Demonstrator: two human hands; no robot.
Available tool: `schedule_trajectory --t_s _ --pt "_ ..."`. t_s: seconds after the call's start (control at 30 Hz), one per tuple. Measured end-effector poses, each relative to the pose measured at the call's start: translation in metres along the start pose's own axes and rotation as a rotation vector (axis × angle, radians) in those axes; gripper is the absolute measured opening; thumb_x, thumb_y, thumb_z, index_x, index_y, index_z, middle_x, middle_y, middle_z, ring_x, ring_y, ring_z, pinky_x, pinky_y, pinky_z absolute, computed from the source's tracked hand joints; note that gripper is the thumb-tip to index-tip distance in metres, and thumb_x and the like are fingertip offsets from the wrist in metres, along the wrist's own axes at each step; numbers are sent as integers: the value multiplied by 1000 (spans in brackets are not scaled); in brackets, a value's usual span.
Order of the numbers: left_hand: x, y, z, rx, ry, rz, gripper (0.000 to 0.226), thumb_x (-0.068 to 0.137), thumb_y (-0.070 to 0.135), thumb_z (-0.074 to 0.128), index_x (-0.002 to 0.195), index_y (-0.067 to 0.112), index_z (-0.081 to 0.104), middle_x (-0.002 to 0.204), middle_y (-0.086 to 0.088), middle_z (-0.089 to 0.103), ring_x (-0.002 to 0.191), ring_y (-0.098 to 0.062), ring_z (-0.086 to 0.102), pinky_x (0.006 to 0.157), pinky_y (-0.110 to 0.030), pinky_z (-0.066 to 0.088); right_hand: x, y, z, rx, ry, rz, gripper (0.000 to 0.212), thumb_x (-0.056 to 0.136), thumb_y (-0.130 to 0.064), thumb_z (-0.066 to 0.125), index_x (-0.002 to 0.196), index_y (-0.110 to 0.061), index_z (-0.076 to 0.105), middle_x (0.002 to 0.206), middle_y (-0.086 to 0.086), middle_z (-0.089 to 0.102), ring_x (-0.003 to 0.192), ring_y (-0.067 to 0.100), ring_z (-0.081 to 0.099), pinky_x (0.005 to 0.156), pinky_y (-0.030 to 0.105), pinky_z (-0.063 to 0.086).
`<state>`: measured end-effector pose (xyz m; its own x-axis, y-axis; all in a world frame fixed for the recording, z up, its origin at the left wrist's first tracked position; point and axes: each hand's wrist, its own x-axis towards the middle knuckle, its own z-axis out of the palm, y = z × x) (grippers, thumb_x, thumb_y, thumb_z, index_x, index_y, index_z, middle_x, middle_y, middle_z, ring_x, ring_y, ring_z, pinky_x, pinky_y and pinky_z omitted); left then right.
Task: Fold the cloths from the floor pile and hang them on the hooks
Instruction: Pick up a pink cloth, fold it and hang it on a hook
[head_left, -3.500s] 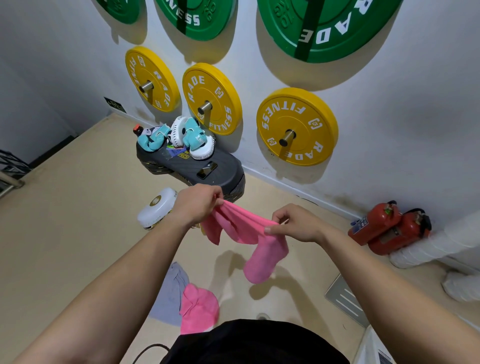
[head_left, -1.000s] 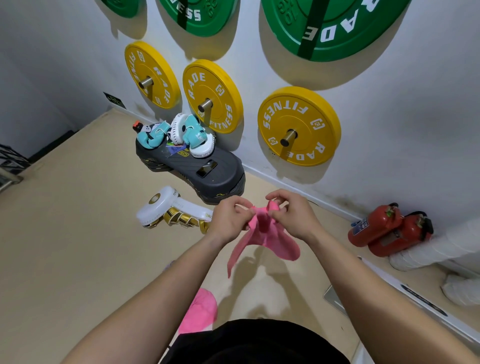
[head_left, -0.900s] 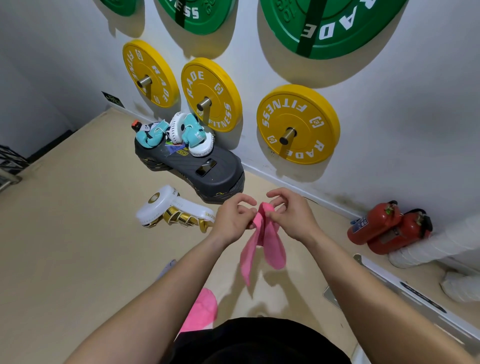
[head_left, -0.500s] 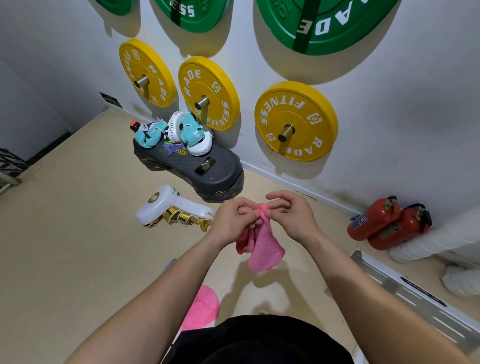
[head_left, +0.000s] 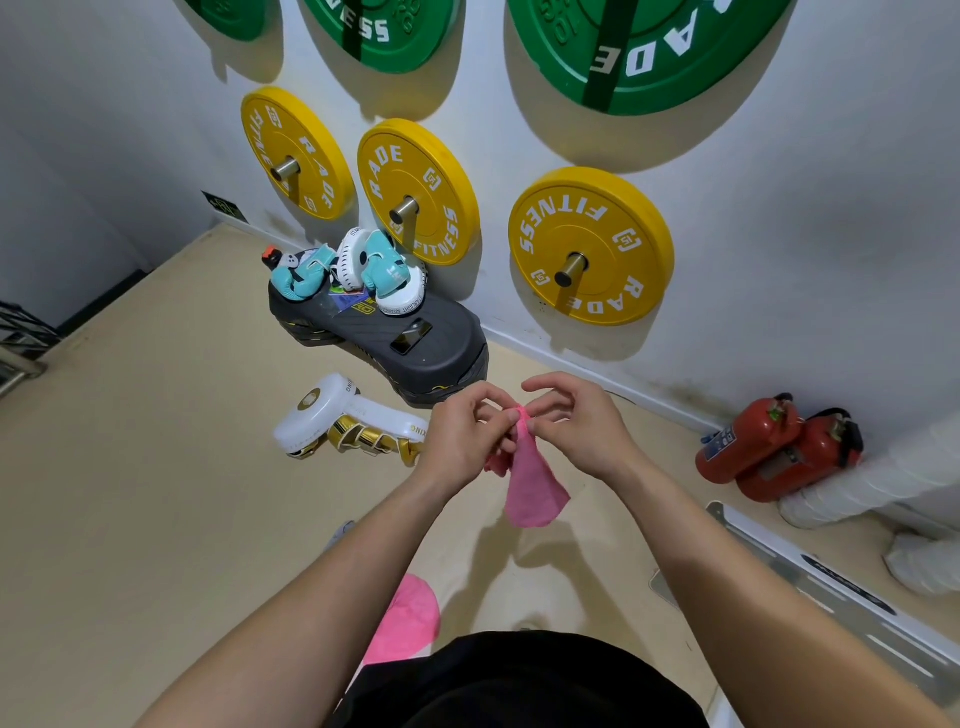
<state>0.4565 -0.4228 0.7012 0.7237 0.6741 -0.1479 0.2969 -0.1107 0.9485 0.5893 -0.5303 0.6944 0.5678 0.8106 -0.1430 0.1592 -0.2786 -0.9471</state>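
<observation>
A small pink cloth (head_left: 531, 488) hangs folded in the air in front of me. My left hand (head_left: 465, 436) and my right hand (head_left: 582, 431) both pinch its top edge, fingertips close together. On the floor below lies another pink cloth (head_left: 405, 618), with a sliver of a grey cloth (head_left: 340, 532) showing beside my left forearm. Yellow weight plates on the wall carry metal pegs, the nearest peg (head_left: 570, 267) straight ahead of my hands, others at the middle plate (head_left: 404, 210) and the left plate (head_left: 285, 169).
A black platform (head_left: 415, 338) with teal boxing gloves (head_left: 382, 267) stands against the wall. A white-and-gold pad (head_left: 343, 423) lies on the floor left of my hands. Two red fire extinguishers (head_left: 774, 447) lie at the right, near a grey metal panel (head_left: 810, 577).
The pink cloth was stretched wide between my hands; my hands came together and it now hangs as a narrow folded piece. The view has shifted slightly.
</observation>
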Motion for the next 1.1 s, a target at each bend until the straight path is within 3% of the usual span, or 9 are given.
schedule_trajectory --t_s 0.1,0.2,0.4,0.57,0.63,0.73,0.83,0.97,1.1 --pt "0 -3 2 31 3 18 3 93 10 65 94 12 65 65 -14 70 59 -34 69 51 -52 58 1 -1 -2 -28 -24 -22 35 79 -9 75 105 -31 67 81 -4 75 78 14 70 77 27 57" --pt "3 -7 1 121 -13 42 15 95 16 63 108 21 68 66 -6 70 58 -22 69 56 -41 60 0 -4 -3 -61 -50 -53 34 81 -10 74 107 -31 66 81 -5 75 78 11 69 74 20 55" --pt "9 -10 -2 298 33 69 8 88 33 71 86 26 73 73 8 68 65 -8 63 62 -28 51 0 0 -2 -17 -34 -42 24 82 -14 72 102 -26 69 81 -3 73 72 11 66 75 29 57" --pt "10 -9 -2 358 65 133 13 83 41 72 76 32 67 89 7 63 84 -11 63 75 -36 53 3 6 -5 -114 -99 -54 8 78 -28 77 86 -27 75 76 -5 70 69 8 61 75 36 55" --pt "6 -6 0 279 18 94 16 84 44 69 78 31 63 90 4 68 69 -19 68 67 -43 57 6 4 -9 -168 -109 -79 4 81 -25 74 83 -29 73 78 -6 71 75 9 63 78 38 55" --pt "3 -3 4 205 -46 64 17 90 35 69 86 25 55 91 1 70 52 -27 64 46 -39 53 8 -5 -15 -217 -120 -113 11 84 -19 65 81 -30 67 80 -11 69 78 13 63 78 37 54" --pt "3 -9 3 277 -83 92 16 89 20 69 94 23 54 91 1 66 71 -21 64 58 -37 51 15 -20 -24 -217 -121 -158 17 86 -15 60 82 -30 62 79 -12 64 77 14 60 74 35 49" --pt "7 -26 0 440 -52 27 14 80 19 63 90 23 54 79 5 63 73 -17 57 68 -38 51 27 -46 -45 -218 -105 -252 17 87 -10 61 85 -26 64 81 -10 63 78 13 58 74 33 48" --pt "5 -34 0 484 -49 -12 22 75 20 58 96 26 54 84 6 65 79 -22 60 73 -44 53 33 -63 -63 -202 -62 -293 19 88 -3 62 85 -21 65 83 -5 64 79 10 58 75 32 48"
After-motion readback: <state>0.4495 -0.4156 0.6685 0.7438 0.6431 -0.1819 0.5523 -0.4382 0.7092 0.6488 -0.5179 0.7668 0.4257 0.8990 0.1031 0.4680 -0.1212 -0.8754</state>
